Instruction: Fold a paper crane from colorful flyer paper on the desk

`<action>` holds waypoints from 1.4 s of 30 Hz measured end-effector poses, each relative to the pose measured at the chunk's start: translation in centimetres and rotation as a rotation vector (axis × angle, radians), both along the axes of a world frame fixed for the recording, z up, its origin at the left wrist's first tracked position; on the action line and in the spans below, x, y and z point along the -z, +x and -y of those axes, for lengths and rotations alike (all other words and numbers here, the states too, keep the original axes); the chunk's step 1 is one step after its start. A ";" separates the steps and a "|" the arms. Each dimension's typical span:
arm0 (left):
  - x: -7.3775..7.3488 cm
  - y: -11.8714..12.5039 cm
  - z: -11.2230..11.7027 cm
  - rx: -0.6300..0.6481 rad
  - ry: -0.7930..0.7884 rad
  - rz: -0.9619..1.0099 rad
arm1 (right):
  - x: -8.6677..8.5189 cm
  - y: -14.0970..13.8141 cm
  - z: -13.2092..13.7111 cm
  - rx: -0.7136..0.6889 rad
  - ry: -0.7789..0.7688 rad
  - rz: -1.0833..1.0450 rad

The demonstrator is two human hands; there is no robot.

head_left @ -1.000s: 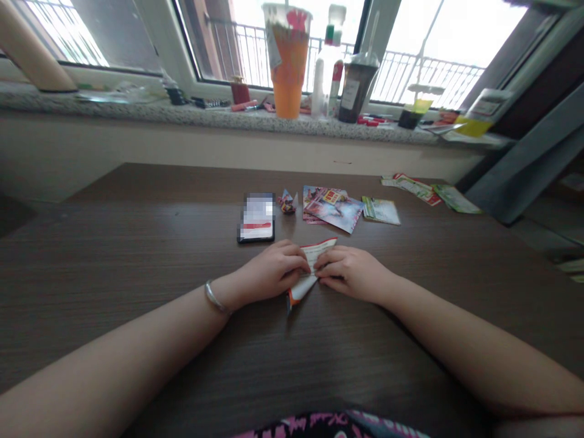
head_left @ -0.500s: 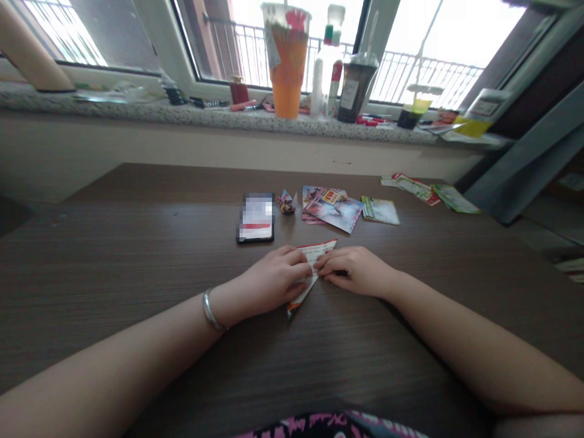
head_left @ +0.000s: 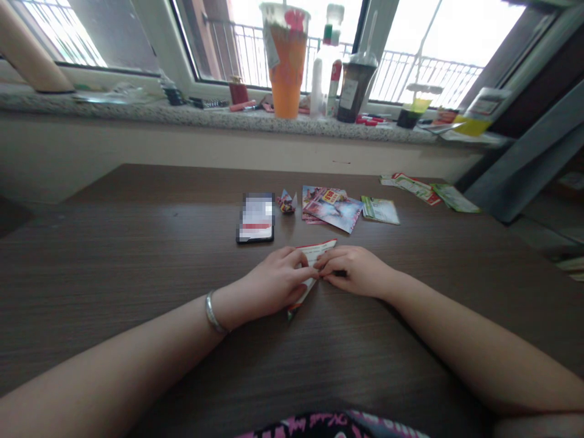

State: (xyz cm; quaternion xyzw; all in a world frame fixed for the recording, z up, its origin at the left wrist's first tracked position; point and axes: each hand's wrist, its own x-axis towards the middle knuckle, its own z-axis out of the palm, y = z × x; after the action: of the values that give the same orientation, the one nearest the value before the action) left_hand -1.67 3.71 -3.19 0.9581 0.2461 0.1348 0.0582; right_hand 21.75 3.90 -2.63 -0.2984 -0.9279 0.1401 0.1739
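A folded printed paper (head_left: 314,258), white with red edges, lies on the dark wooden table (head_left: 137,255) in front of me. My left hand (head_left: 269,285), a silver bangle on its wrist, presses on the paper's left side with curled fingers. My right hand (head_left: 353,271) pinches the paper's right edge, fingertips meeting those of the left hand. The paper's lower tip pokes out beneath my left hand; its top corner shows above both hands.
Beyond the hands lie a black phone (head_left: 256,217), a small folded paper figure (head_left: 287,202), colourful leaflets (head_left: 332,208) and more flyers (head_left: 413,185) at the far right. The stone windowsill (head_left: 137,112) holds an orange cup (head_left: 285,61), bottles and clutter.
My left hand has shifted slightly right and down over the paper, covering more of its lower part. The right hand has barely moved.
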 end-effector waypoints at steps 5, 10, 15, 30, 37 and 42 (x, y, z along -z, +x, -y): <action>-0.2 0.1 0.1 0.008 0.050 -0.031 | 0.0 0.0 0.0 0.018 0.003 0.016; -0.9 0.1 0.3 0.029 0.020 -0.060 | 0.0 0.0 0.1 0.030 0.008 0.031; -1.7 0.1 0.5 0.084 -0.047 -0.034 | 0.1 0.1 0.2 0.036 0.013 0.019; -2.9 0.0 0.8 0.174 -0.117 -0.040 | 0.3 0.5 -0.1 -0.004 -0.006 0.022; -2.8 0.2 1.2 0.101 -0.067 -0.115 | 0.0 0.2 0.4 0.053 0.077 0.106; -1.1 -0.5 -0.5 0.103 0.056 -0.109 | 0.3 0.0 0.7 0.083 0.177 0.196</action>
State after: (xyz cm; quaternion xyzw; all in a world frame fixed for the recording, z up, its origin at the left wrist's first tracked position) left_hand -2.16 4.20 -2.08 0.9767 0.1953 0.0859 0.0249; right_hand 21.77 3.16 -2.95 -0.3321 -0.9362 0.0204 0.1136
